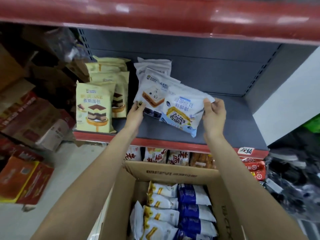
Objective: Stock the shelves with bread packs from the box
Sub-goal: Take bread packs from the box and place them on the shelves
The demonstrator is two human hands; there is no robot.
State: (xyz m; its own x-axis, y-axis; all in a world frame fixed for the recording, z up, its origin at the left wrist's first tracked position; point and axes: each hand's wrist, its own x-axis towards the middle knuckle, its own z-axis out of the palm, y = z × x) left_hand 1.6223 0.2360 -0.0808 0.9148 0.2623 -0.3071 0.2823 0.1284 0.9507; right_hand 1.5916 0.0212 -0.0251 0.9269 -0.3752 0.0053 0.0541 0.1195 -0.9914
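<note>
A white-and-blue bread pack [183, 112] lies tilted over the grey shelf [233, 122], upside down to me. My right hand [213, 112] pinches its right edge. My left hand [136, 110] holds the lower left corner of another white pack [152, 94], which leans at the front of a row of white packs [154, 66]. Below, an open cardboard box [173, 172] holds several white-and-blue bread packs [174, 208] in rows.
Cream mousse-bread packs [94, 106] stand in rows at the shelf's left. A red shelf lip [155, 13] hangs overhead. Snack packs [169, 157] fill the shelf below. Cartons [26, 179] are stacked on the floor at left. A grey side panel [285, 94] closes the shelf's right end.
</note>
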